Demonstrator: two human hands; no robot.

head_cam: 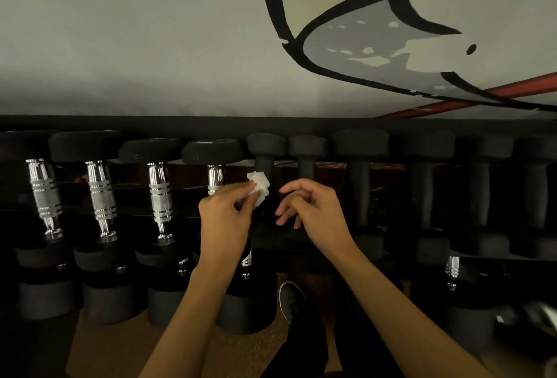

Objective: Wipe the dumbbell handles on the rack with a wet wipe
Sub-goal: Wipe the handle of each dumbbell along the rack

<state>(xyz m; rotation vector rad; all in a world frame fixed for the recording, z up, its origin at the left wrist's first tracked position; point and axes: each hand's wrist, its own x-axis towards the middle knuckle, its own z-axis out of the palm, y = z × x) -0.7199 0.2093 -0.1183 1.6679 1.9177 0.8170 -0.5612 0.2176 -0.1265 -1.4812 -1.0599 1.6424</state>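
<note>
Your left hand has the crumpled white wet wipe pinched between thumb and fingertips, held up right beside the handle of a small black neoprene dumbbell near the middle of the rack; can't tell if the wipe is touching the handle or just short of it. Your right hand is empty, fingers loosely curled, hovering in front of the next small black dumbbell, gripping nothing. To the left along the rack sit four chrome-handled dumbbells, the nearest partly behind your left hand; to the right, bigger black ones toward the rack's right end. Looks like you're mid-row, lining up on the small black handle w/ the wipe. Next move, prob: wrap the wipe round that handle and run it front to back along the grip, then shift right. The wipe is balled up, so spread it a bit for more contact. The handle is narrow, so a light squeeze is enough.
</note>
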